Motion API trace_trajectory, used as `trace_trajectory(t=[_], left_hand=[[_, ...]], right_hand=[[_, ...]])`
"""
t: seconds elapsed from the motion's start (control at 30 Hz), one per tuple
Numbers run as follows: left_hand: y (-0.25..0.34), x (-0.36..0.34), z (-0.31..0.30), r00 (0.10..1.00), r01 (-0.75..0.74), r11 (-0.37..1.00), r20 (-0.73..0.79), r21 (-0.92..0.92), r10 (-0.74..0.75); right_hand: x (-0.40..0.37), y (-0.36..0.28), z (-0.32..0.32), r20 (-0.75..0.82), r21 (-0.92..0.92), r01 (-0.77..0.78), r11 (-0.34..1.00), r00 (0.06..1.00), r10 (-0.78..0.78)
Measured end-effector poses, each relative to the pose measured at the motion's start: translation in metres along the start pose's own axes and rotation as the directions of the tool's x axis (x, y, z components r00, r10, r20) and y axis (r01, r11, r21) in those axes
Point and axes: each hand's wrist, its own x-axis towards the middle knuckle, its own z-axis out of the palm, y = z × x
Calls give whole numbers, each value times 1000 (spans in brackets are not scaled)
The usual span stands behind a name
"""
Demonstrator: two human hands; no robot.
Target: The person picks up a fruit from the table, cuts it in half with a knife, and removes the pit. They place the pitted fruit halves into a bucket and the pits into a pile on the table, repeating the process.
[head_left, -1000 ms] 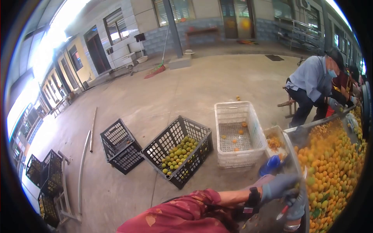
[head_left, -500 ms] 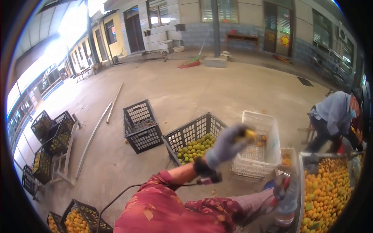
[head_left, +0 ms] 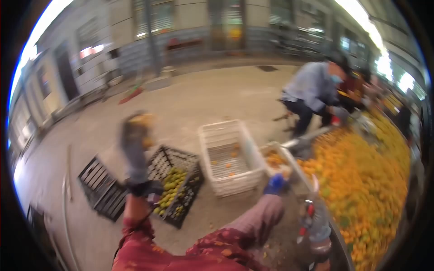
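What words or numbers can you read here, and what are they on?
No text can be read.
Orange patch on the far door: too blurred to read.
Pale patch by the dark wristband: too small and blurred.
White crate and red-handled tool: no readable writing.

Floor, bare concrete, grey-tan [head_left: 208, 90]. Landmark: 1 white crate [head_left: 235, 183], slatted, upright, a few orange pieces inside.
- Left of landmark: 1 black crate [head_left: 191, 194], green fruit [head_left: 172, 183] within.
- Farther left: 1 second black crate [head_left: 103, 187].
- Far left: 2 poles [head_left: 66, 212], lying flat.
- Just right: 1 pale tub [head_left: 271, 158], orange contents.
- Beyond, left: 1 red broom head [head_left: 131, 95].
- Beyond, slightly right: 1 dark flat rectangle [head_left: 267, 68].
- Nearer side: small scattered bits [head_left: 211, 224].

Table, rimmed [head_left: 296, 171], right of landmark: broad heap of orange fruit [head_left: 361, 194], blurred, uncounted.
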Motion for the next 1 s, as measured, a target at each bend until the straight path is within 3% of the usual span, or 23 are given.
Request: trace_trajectory(t=[0.03, 0.07, 0.1, 0.13, 0.17, 0.2, 0.23, 0.3, 0.4, 0.8, 0.97, 1.0], left_hand=[[4, 22, -11, 991, -131, 987, -27, 89, 134], [19, 41, -20, 992, -115, 993, 54, -38, 117], [39, 62, -30, 887, -432, 831, 0, 351, 461], [58, 80, -40, 651, -581, 450, 55, 678, 757], [70, 92, -50, 339, -483, -18, 206, 875, 918], [67, 102, -62, 387, -457, 40, 158, 889, 908], [68, 106, -68, 358, -444, 23, 154, 896, 921], [39, 93, 8, 404, -551, 187, 64, 813, 912], [26, 66, 82, 457, -650, 309, 32, 694, 889], [51, -16, 141, 500, -799, 360, 200, 482, 842], [42, -70, 173, 510, -824, 374, 269, 425, 817], [22, -100, 201, 711, -683, 706, 392, 188, 584]], right_hand=[[-6, 1, -14, 59, 2, 65, 998, 996, -65], [-18, -15, -13, 17, -37, 54, 998, 998, -53], [-27, -25, -16, -101, 15, -65, 998, 993, 66], [-38, -31, -19, -169, 78, -16, 997, 985, 29], [-52, -37, -29, -159, 28, 11, 1000, 987, -7], [-55, -34, -39, -224, 31, 31, 999, 974, -23], [-65, -37, -45, -219, 39, 80, 996, 973, -70], [-83, -47, -46, -270, 17, 153, 988, 952, -143], [-79, -34, -62, -343, 125, 79, 989, 939, -32], [-101, -25, -74, -457, 144, 37, 989, 889, 34], [-80, -20, -78, -375, 61, 121, 991, 923, -90], [-70, -13, -82, -361, 86, 90, 992, 931, -53]])
